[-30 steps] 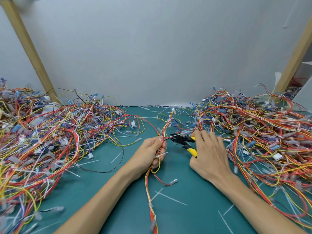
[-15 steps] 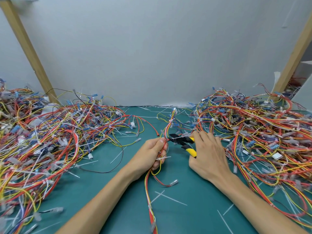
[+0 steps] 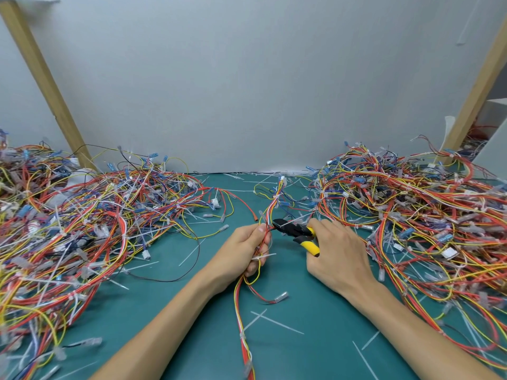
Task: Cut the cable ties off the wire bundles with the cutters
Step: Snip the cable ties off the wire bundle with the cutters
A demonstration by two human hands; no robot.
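Left hand (image 3: 244, 246) on wire bundle (image 3: 241, 305), right hand (image 3: 338, 253) on cutters (image 3: 295, 231)

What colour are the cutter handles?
Yellow, with a black head; the cutters show best in the head view.

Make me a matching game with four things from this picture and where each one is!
Things:
1. yellow-handled black cutters
2. red, yellow and white wire bundle
3. loose white cable-tie strip
4. slanted wooden beam

Places:
A. lying on the green mat
B. gripped in the right hand
C. far left, by the grey wall
D. held in the left hand

Pairs: 1-B, 2-D, 3-A, 4-C
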